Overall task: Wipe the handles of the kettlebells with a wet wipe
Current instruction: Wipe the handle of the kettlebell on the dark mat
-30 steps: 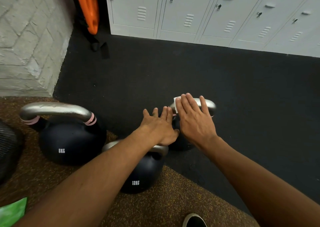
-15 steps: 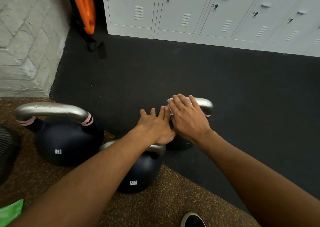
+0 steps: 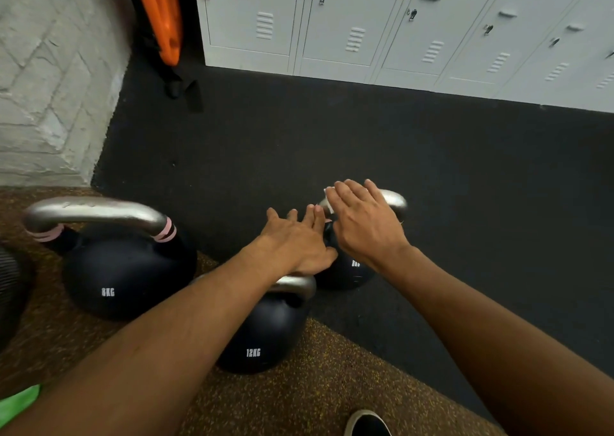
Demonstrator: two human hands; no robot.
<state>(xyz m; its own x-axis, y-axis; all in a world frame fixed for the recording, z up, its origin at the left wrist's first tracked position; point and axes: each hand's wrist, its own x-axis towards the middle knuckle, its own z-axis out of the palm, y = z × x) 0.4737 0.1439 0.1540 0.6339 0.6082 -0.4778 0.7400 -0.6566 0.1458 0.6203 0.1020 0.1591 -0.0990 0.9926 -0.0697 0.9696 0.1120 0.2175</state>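
Over the last second the right grip (image 3: 363, 226) has slid leftward along the brushed-steel handle (image 3: 393, 201) of the far small black kettlebell (image 3: 349, 272), baring its right end. Fingers straight, released, it presses the white wet wipe (image 3: 329, 203) flat onto the bar rather than clutching it. The left grip (image 3: 295, 243), also flat and holding nothing, rests against the bell's side, likely to steady it on the dark rubber floor (image 3: 332, 143).

Right hand (image 3: 367, 226), wipe (image 3: 329, 203) on kettlebell handle (image 3: 393, 201)

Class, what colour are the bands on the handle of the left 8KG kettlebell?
Pink bands, seen best in the head view.
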